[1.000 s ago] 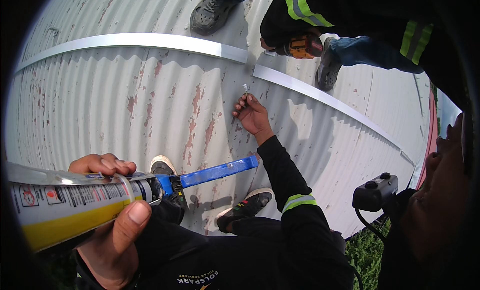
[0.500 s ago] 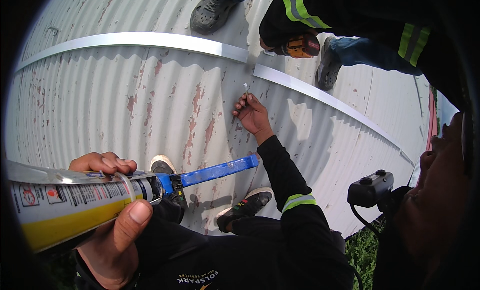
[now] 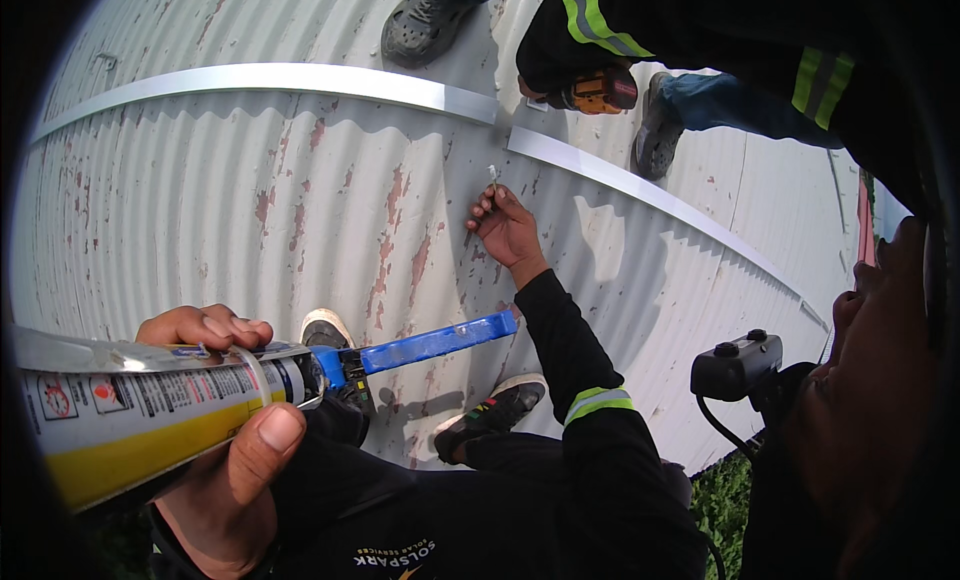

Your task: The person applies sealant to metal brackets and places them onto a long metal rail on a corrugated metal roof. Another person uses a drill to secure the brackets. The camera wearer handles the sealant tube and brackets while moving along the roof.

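Observation:
At the lower left, my left hand [image 3: 225, 420] is wrapped round a caulking gun [image 3: 437, 342] with a blue handle, loaded with a white and yellow sealant cartridge [image 3: 160, 405]. A pale tie circles the cartridge under my fingers. My right hand [image 3: 508, 228] reaches out over the corrugated roof, its fingers pinched on a small thin screw-like piece [image 3: 493, 176] with a whitish tip. That hand is just below the gap between two metal rails, apart from both. The gun's blue handle points toward my right sleeve.
A long white metal rail [image 3: 290, 78] crosses the roof [image 3: 330, 200] at left; a second rail [image 3: 640, 188] runs off to the right. Beyond the gap, a co-worker's arm holds an orange and black power drill [image 3: 603, 90]. Another person with a black camera [image 3: 737, 365] is close at right.
Almost nothing differs. The person at right and the black camera have shifted slightly; both my hands hold the same things in the same places.

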A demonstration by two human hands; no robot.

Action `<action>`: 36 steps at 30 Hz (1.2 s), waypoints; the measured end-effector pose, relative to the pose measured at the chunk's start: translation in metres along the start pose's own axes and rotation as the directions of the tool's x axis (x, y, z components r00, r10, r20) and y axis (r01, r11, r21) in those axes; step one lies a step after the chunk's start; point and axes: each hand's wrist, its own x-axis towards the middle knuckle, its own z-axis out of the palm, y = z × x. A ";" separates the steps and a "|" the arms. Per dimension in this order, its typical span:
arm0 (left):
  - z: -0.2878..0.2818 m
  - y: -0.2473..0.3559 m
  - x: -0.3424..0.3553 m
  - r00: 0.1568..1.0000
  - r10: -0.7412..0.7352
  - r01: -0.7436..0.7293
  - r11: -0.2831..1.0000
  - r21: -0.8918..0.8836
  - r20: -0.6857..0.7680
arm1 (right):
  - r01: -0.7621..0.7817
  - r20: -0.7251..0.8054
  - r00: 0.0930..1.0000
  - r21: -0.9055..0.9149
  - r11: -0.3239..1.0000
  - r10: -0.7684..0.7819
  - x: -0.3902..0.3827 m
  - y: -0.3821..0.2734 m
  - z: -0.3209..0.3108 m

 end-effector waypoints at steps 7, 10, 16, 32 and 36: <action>0.002 0.002 -0.002 1.000 -0.010 0.011 1.000 0.007 -0.030 | -0.002 -0.007 1.000 0.010 1.000 0.002 0.001 0.001 -0.002; 0.002 0.002 -0.003 0.999 0.001 0.000 1.000 0.031 -0.033 | -0.001 -0.007 1.000 0.014 1.000 0.001 0.001 0.001 -0.002; 0.003 0.001 -0.002 1.000 -0.005 0.005 1.000 0.019 -0.024 | -0.001 -0.001 1.000 0.019 1.000 0.001 0.001 0.001 -0.002; 0.003 0.000 0.002 1.000 -0.014 0.014 1.000 -0.004 -0.003 | -0.011 -0.001 1.000 0.016 1.000 0.011 0.002 0.002 -0.004; 0.004 0.000 0.003 1.000 -0.015 0.015 1.000 -0.008 -0.003 | -0.010 -0.015 1.000 0.010 1.000 0.011 0.002 0.001 -0.004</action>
